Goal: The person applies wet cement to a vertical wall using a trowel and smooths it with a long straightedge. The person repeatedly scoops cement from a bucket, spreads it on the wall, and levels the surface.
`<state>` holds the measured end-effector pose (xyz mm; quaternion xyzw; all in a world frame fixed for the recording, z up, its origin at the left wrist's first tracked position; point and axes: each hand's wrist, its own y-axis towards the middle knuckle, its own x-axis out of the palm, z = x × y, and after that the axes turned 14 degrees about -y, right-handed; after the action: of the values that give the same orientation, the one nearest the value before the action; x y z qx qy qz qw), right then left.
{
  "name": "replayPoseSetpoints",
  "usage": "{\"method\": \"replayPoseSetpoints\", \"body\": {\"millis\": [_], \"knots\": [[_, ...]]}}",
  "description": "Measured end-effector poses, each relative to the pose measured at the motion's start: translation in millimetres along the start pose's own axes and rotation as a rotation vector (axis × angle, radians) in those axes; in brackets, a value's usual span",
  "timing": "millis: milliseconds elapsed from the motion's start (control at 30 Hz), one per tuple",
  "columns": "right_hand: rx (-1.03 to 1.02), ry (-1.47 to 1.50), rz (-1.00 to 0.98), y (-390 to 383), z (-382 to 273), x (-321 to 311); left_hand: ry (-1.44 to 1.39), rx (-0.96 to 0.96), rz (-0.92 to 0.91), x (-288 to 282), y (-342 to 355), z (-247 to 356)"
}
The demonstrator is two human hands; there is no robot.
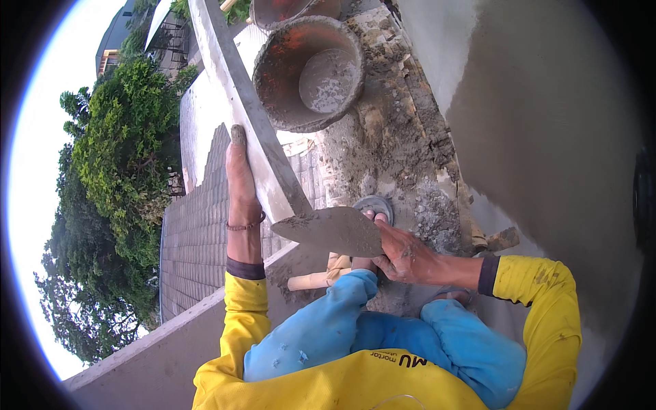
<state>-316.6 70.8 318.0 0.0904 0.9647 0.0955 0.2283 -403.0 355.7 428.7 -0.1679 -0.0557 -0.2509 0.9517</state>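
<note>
My left hand [242,178] is closed on a long, pale straightedge bar [249,119]. The bar slants from the top of the view down toward my right hand, and its flat side carries grey smears. The thumb lies along the bar's edge, while the other fingers are mostly hidden behind it. In my right hand [410,258], the fingers wrap the handle of a trowel [335,231], most of the handle being hidden. The trowel's grey, mortar-stained blade lies against the bar's lower end.
A mortar-caked bucket [283,99] with wet mortar [331,82] inside stands ahead on a dirty plank platform [417,109]. Beside it is another bucket [273,10]. At right rises a wall [547,109] with a darker patch. Bamboo [307,281], a ledge [164,345] and a tiled roof [195,253] lie left.
</note>
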Motion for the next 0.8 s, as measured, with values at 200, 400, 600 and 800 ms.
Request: {"method": "replayPoseSetpoints", "body": {"millis": [200, 400, 600, 800], "knots": [[0.247, -0.035, 0.137, 45, 17, -17, 0.137, -0.005, -0.038, -18, -16, -4], [0.214, 0.093, 0.232, 113, 33, -44, 0.404, 0.060, 0.104, -42, -27, -22], [0.620, 1.164, -0.109, 116, 54, -67, 0.470, 0.074, 0.071, -55, -23, -53], [0.736, 1.138, -0.181, 27, 56, -68, 0.627, -0.040, 0.125, -67, -13, -73]]}}
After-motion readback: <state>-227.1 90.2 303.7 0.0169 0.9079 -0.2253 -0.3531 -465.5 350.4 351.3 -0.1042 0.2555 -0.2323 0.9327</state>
